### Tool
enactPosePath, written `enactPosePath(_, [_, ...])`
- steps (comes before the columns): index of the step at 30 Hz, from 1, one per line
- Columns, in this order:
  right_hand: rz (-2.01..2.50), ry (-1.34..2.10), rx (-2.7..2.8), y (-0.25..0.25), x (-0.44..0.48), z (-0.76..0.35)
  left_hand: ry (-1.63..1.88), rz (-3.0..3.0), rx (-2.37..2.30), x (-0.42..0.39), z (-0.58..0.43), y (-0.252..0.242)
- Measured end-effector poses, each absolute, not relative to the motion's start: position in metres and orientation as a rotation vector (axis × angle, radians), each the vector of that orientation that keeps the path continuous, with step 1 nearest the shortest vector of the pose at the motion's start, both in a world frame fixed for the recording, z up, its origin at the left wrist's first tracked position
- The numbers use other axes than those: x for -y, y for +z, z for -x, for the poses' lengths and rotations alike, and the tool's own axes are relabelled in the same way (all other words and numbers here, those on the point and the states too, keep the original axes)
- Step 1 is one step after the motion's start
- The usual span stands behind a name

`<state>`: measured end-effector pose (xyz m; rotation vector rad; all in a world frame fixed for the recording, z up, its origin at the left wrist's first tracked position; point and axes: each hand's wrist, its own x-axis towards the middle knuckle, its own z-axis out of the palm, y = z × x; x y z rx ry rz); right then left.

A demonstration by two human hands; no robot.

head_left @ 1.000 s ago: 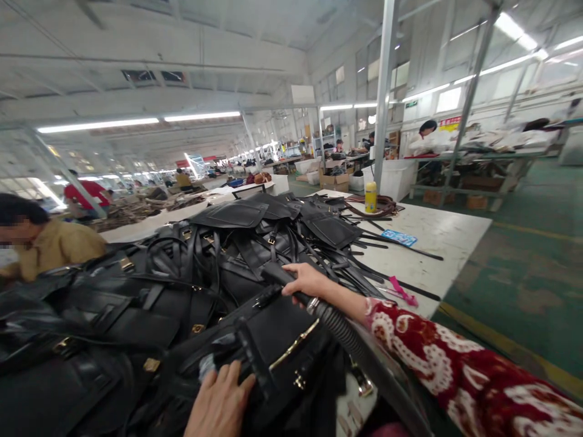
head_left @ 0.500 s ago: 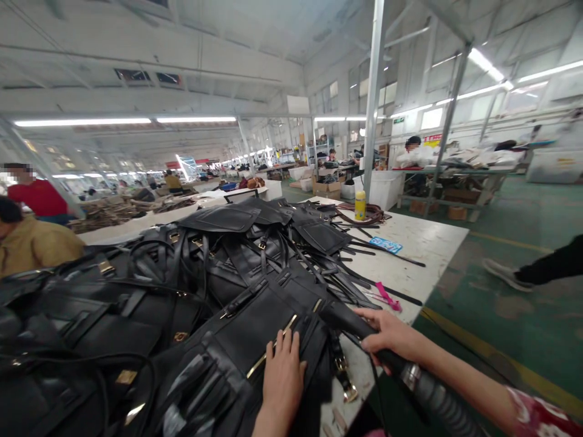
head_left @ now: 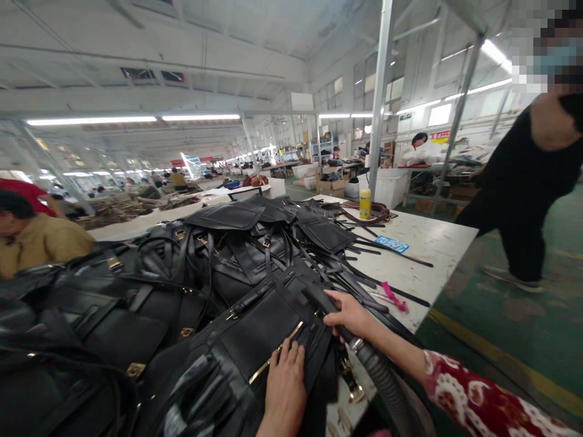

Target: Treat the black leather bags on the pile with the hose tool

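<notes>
My left hand (head_left: 285, 385) lies flat with fingers stretched out on a black leather bag (head_left: 255, 340) that has a gold bar across its front. My right hand (head_left: 348, 314) is closed around a black nozzle (head_left: 319, 297) joined to a ribbed grey hose (head_left: 387, 382); the nozzle's tip rests on the bag's upper right corner. My right sleeve (head_left: 478, 400) is red with a white pattern. The bag lies on top of a heap of black bags (head_left: 150, 285) with straps and gold clasps.
The heap covers a white table (head_left: 432, 243) holding a yellow can (head_left: 365, 204), a blue card (head_left: 392, 244), a pink tool (head_left: 392, 296) and loose black straps. A person in black (head_left: 523, 182) walks on the green floor at right. A seated person in yellow (head_left: 40, 240) is at left.
My right hand with the nozzle has moved left and up onto the bag's corner. My left hand stays flat on the bag. A person in black has walked into view at right.
</notes>
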<state>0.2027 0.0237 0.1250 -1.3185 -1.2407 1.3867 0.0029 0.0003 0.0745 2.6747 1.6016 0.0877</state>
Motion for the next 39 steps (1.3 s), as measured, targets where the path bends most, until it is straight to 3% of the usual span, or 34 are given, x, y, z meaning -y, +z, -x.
enactPosePath(7, [1.293, 1.542, 1.245, 0.152, 0.035, -0.231, -0.224, -2.396, -1.351, 0.031, 0.028, 0.114])
enactPosePath(10, [1.244, 1.629, 1.238, 0.155, 0.042, -0.228, -0.003, -2.414, -1.460, 0.020, 0.031, 0.130])
enactPosePath(13, [1.190, 1.657, 1.253, 0.151, 0.033, -0.217, 0.295, -2.544, -1.901, -0.002, 0.027, 0.116])
enactPosePath(16, [1.179, 1.655, 1.272, 0.145, 0.016, -0.202, 0.284, -2.617, -2.129, -0.017, 0.023, 0.080])
enactPosePath(23, [1.169, 1.769, 1.347, 0.128, -0.044, -0.158, 0.276, -2.616, -2.098, -0.017, 0.023, 0.048])
enactPosePath(30, [1.193, 1.543, 1.296, 0.133, -0.082, -0.153, 0.278, -2.597, -2.143, -0.021, 0.023, 0.046])
enactPosePath(39, [1.220, 1.819, 1.370, 0.128, -0.068, -0.134, 0.316, -2.553, -2.202, -0.017, 0.021, 0.052])
